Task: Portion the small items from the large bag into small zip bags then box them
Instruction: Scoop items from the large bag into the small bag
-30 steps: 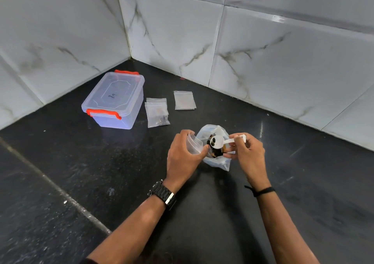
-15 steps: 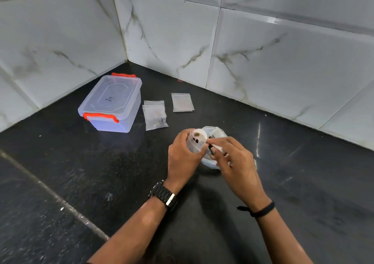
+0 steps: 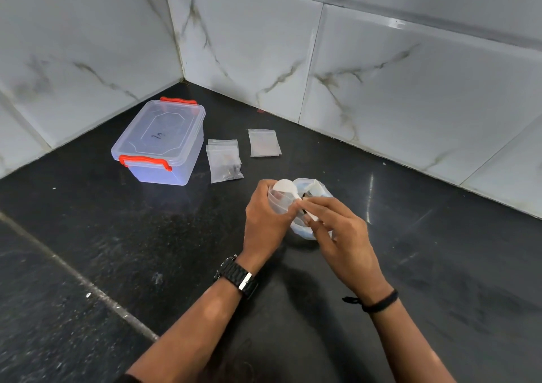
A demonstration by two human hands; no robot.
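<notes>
The spoon (white) has tipped over the small bag mouth

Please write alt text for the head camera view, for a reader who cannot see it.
A left hand holds a small zip bag open while the right hand tips a white spoon over it, above the large bag. Behind, on the black counter, sit a closed clear box and more zip bags.

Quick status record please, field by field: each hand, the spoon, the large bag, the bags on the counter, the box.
left hand: holds small zip bag open
right hand: holds white spoon, bowl over the zip bag mouth
large bag: open, on counter behind the hands
filled zip bags: beside box, contents dark
empty zip bags: flat, further right
box: lid on, orange latches
</notes>
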